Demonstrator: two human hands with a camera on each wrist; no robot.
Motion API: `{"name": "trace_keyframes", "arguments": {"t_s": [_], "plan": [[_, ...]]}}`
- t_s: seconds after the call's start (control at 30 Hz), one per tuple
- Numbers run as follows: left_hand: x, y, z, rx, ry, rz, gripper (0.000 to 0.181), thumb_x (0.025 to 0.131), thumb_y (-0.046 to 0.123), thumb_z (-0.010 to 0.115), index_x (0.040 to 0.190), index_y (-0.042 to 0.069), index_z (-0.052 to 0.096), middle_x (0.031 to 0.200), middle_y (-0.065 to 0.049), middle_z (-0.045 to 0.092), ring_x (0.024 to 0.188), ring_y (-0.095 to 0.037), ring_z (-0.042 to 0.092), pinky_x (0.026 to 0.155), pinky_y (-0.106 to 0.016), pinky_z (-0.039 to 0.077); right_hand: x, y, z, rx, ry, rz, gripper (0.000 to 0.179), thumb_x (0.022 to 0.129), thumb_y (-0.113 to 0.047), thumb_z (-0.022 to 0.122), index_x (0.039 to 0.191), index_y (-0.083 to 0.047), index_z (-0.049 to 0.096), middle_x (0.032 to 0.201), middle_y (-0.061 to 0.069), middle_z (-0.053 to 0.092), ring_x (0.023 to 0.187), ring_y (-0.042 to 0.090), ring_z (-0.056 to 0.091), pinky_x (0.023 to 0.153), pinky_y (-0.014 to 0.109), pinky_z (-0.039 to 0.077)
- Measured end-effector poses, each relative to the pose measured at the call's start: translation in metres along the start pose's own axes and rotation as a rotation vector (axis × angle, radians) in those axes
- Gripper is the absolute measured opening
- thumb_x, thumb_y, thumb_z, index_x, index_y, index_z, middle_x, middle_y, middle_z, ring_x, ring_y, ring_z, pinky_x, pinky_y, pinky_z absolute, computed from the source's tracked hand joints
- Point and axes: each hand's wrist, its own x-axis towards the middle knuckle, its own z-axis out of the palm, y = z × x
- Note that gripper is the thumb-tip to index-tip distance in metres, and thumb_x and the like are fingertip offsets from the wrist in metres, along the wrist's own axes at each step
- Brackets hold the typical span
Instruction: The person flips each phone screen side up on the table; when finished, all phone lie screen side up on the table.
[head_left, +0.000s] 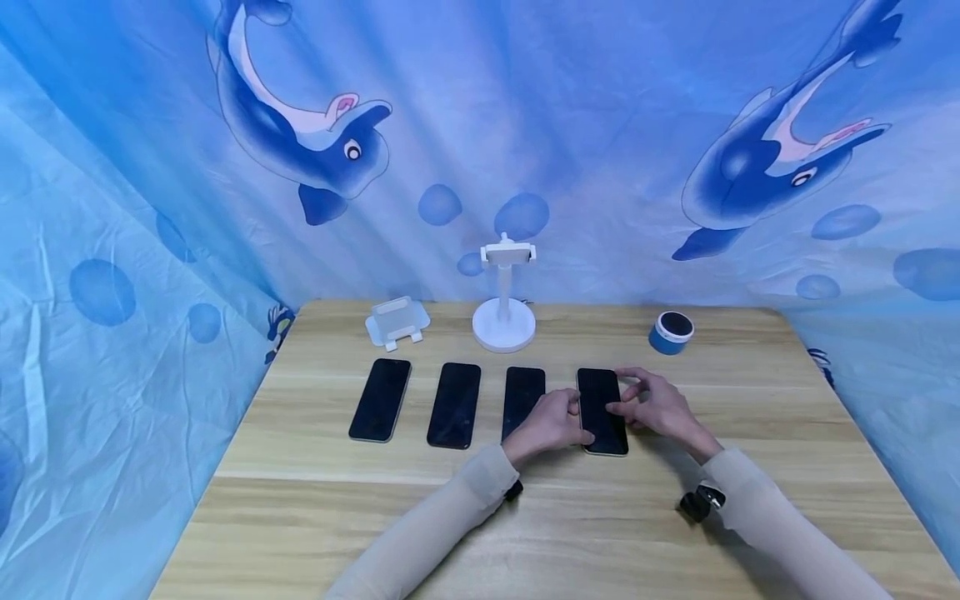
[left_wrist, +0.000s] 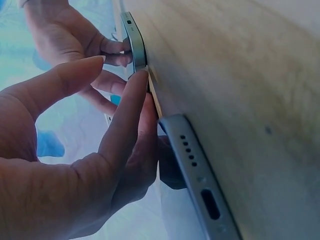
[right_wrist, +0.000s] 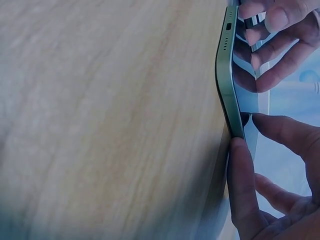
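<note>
A black-screened smartphone point(head_left: 597, 396) lies flat on the wooden table, the rightmost in a row of several. My left hand point(head_left: 553, 421) is at its left side, a fingertip against the edge; in the left wrist view the thumb stays apart above it. From the other side my right hand point(head_left: 654, 406) pinches the phone's long edge, fingers along the side and thumb over the screen. In the right wrist view the phone's pale green rim point(right_wrist: 227, 75) shows its charging port. Partly hidden under my left wrist is a neighbouring smartphone point(head_left: 522, 393).
Two more smartphones, one nearer point(head_left: 453, 406) and one at the far left point(head_left: 380, 400), continue the row. Behind stand a low white phone stand point(head_left: 395, 318), a tall white stand point(head_left: 504, 323) and a blue round speaker-like object point(head_left: 667, 340). A blue dolphin curtain point(head_left: 600, 150) hangs beyond.
</note>
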Motion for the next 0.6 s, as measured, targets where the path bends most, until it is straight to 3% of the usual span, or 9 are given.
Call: {"name": "trace_keyframes", "arguments": {"t_s": [0.23,0.4,0.5,0.6], "plan": [[-0.005,-0.013,-0.001,-0.131,-0.026,0.021,0.074,0.088,0.016,0.082,0.153,0.0,0.049,0.123,-0.009,0.069,0.098,-0.008,0.069,0.093,-0.026,0.055,0.0,0.004,0.001,0.047,-0.054,-0.018,0.07,0.096,-0.017,0.075,0.156,-0.002,0.042,0.109,0.019,0.066,0.075,0.018,0.068,0.065,0.034,0.061],[-0.017,-0.023,-0.007,-0.182,-0.046,0.096,0.071,0.095,0.019,0.075,0.157,0.004,0.043,0.136,-0.014,0.069,0.108,-0.015,0.076,0.099,-0.028,0.056,-0.006,0.003,0.002,0.04,-0.057,-0.032,0.069,0.098,-0.018,0.072,0.156,0.0,0.04,0.108,0.018,0.066,0.076,0.017,0.067,0.065,0.033,0.06],[-0.026,-0.027,-0.013,-0.2,-0.033,0.138,0.069,0.098,0.019,0.072,0.158,0.006,0.042,0.142,-0.015,0.066,0.115,-0.021,0.074,0.101,-0.028,0.056,-0.011,-0.002,0.001,-0.027,-0.041,-0.069,0.07,0.097,-0.021,0.073,0.155,0.002,0.041,0.107,0.017,0.067,0.075,0.017,0.067,0.064,0.031,0.058],[-0.038,-0.03,-0.025,-0.238,-0.033,0.167,0.068,0.099,0.018,0.07,0.159,0.006,0.04,0.147,-0.016,0.06,0.122,-0.028,0.07,0.096,-0.028,0.058,-0.017,-0.006,-0.001,-0.166,-0.005,-0.126,0.071,0.096,-0.026,0.074,0.153,0.003,0.043,0.108,0.018,0.069,0.079,0.019,0.066,0.067,0.032,0.055]]}}
